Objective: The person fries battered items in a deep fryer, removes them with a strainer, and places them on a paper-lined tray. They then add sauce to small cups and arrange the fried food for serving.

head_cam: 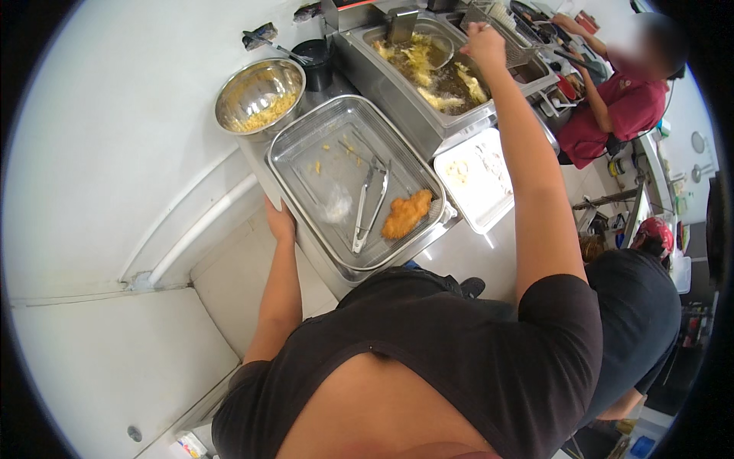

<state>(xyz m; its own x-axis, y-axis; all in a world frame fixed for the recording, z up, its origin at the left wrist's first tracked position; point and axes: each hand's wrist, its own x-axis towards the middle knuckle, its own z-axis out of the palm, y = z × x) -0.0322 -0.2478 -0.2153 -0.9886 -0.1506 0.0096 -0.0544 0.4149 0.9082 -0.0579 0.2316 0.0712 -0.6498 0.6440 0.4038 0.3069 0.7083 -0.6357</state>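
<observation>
My right hand (485, 47) is over the deep fryer (395, 92), its fingers curled. Close to its fingertips, a round wire skimmer (441, 53) sits in the oil; I cannot make out whether the hand holds its handle. Pale battered pieces (471, 83) float in the bubbling oil. Down at the left, my left hand (280, 219) touches the side of the counter beside a rectangular metal tray (298, 198), and its fingers are partly hidden. Inside that tray, on a mesh rack, lie metal tongs (370, 201) and one golden fried cutlet (407, 214).
A steel bowl (261, 86) with yellow crumbs stands by the wall, next to a black container (312, 66). A white tray (476, 212) sits right of the metal tray. One co-worker in a red shirt (616, 109) stands beyond the fryer; another person (631, 321) bends at my right.
</observation>
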